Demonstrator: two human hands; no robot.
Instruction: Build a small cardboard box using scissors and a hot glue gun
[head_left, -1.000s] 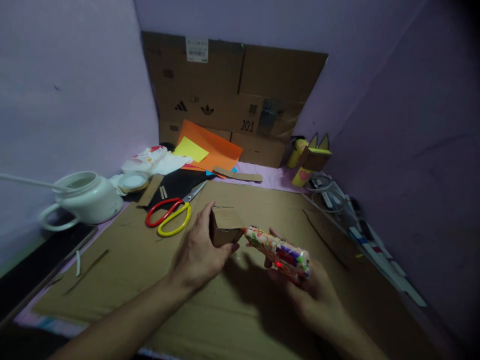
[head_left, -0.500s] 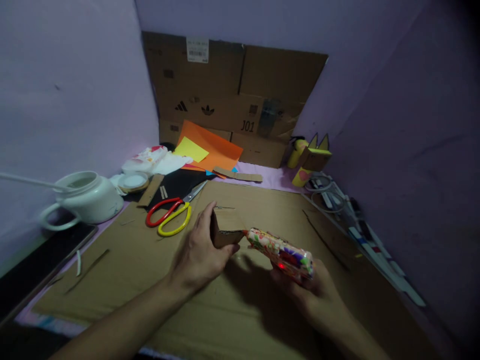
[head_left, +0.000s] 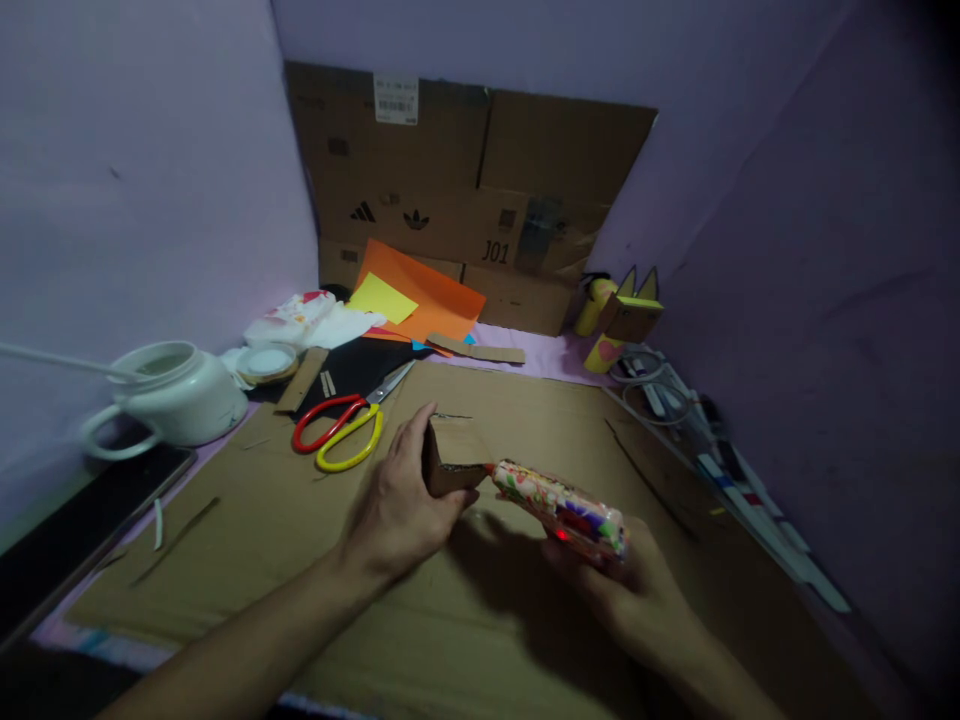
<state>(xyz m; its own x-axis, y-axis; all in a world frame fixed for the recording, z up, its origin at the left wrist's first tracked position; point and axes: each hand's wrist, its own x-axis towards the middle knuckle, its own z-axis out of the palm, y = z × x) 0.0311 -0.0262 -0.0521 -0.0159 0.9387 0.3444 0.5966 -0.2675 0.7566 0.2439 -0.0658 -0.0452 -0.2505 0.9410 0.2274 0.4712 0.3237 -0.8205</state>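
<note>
My left hand (head_left: 401,510) grips a small folded cardboard piece (head_left: 457,478), thumb along its near lower side and fingers behind its left side. A glue gun (head_left: 559,505) with a floral wrap and a lit red light is in my right hand (head_left: 619,575). Its orange-red nozzle points left and meets, or nearly meets, the right corner of the cardboard. The fingers around the handle are partly hidden. To the left of the cardboard lie scissors (head_left: 349,450) with one red and one yellow handle.
A cardboard sheet (head_left: 300,600) covers the work surface. At left stand a white pot (head_left: 191,405) and a black phone-like slab (head_left: 90,520). Orange paper (head_left: 442,300) and a cardboard strip (head_left: 480,350) lie at the back. A cat-eared cardboard figure (head_left: 634,320) and several pens (head_left: 750,500) are at right.
Almost nothing differs. Both hands, the cardboard piece and the glue gun hold nearly the same positions, with only a tiny shift.
</note>
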